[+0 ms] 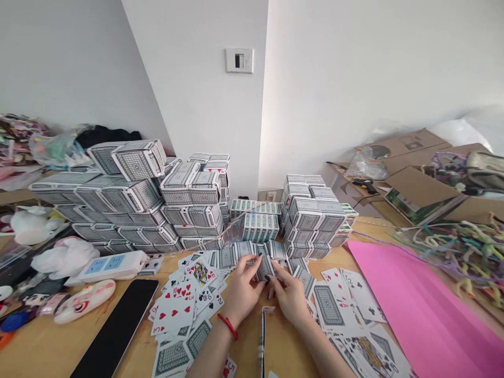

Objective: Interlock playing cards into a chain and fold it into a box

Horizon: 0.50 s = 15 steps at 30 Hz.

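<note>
A playing card (264, 269) with a grey patterned back is held between my two hands at the middle of the table. My left hand (244, 289), with a red cord at its wrist, pinches its left side. On the right and lower edge, the fingers of my right hand (290, 296) are closed on the same card. Just beyond it stands a row of card-covered blocks (232, 255). Loose playing cards (174, 312) lie face up and face down to the left, and more cards (340, 296) to the right. A thin upright card strip (263, 336) stands nearer me.
Stacked card blocks rise at the left (126, 202), centre-left (192, 194) and right (313, 212). Green-and-white blocks (260, 226) sit between them. A black phone (118, 325), power strip (114, 265), pink sheet (417, 299), cardboard box (425, 189) and pipe cleaners (452, 252) flank the work.
</note>
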Available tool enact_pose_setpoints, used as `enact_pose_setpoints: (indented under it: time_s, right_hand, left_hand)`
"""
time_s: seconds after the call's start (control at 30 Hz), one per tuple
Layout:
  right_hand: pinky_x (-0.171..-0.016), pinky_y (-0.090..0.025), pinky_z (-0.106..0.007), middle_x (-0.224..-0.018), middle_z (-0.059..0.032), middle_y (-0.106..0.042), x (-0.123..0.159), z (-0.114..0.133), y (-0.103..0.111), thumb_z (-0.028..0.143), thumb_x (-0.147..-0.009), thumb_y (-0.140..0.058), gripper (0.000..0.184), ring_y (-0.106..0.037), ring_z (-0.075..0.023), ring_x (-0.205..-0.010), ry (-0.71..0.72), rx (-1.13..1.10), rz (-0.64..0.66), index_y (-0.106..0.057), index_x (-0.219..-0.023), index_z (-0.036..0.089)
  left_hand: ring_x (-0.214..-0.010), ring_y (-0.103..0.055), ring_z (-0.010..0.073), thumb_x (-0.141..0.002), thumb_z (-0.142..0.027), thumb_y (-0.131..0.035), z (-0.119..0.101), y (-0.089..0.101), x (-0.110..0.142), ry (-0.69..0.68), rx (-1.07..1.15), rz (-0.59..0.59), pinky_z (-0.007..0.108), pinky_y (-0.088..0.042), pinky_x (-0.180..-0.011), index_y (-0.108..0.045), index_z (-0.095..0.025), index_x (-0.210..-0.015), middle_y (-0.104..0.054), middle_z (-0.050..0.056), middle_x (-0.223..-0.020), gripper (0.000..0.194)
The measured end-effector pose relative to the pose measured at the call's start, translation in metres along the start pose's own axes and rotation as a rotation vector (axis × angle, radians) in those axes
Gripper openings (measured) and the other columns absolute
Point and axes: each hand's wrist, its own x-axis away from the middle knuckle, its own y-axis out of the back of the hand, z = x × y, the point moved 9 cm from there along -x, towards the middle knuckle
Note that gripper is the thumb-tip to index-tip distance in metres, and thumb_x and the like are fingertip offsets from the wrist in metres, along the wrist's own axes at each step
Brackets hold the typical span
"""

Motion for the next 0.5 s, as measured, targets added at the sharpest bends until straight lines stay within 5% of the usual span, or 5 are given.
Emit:
enact_pose_setpoints:
  time_s: [0.2,0.43,0.5]
  right_hand:
    - [-0.042,-0.043,-0.026,-0.048,0.0031,-0.052,0.0000,0.0023,-0.0016,0.040,-0.079,-0.050,0.039,-0.050,-0.0141,-0.037,-0.042,-0.037,0.019,-0.057,-0.109,0.016]
    - [-0.035,-0.034,-0.021,-0.054,0.0051,-0.049,-0.0080,-0.0027,0.0004,0.046,-0.076,-0.052,0.027,-0.044,-0.0087,-0.032,-0.107,-0.270,-0.004,-0.048,-0.073,0.019]
    - [-0.035,-0.034,-0.021,-0.055,0.0047,-0.050,-0.0081,-0.0037,0.0003,0.046,-0.076,-0.053,0.028,-0.045,-0.0087,-0.033,-0.109,-0.292,-0.010,-0.045,-0.072,0.020]
  left_hand:
    - [-0.077,-0.053,0.0135,-0.069,-0.008,-0.054,-0.0016,-0.0035,0.0020,-0.001,0.014,0.019,0.033,-0.051,-0.073,-0.044,-0.029,-0.123,-0.041,0.005,-0.114,0.059]
    - [-0.080,-0.054,0.0137,-0.070,-0.010,-0.055,-0.0017,0.0004,-0.0009,0.113,0.160,-0.065,0.031,-0.049,-0.074,-0.034,-0.027,-0.128,-0.043,0.006,-0.118,0.063]
    - [-0.074,-0.055,0.0133,-0.075,-0.016,-0.052,0.0002,-0.0026,-0.0021,0.142,0.218,-0.049,0.029,-0.048,-0.069,-0.040,-0.022,-0.120,-0.052,0.006,-0.105,0.047]
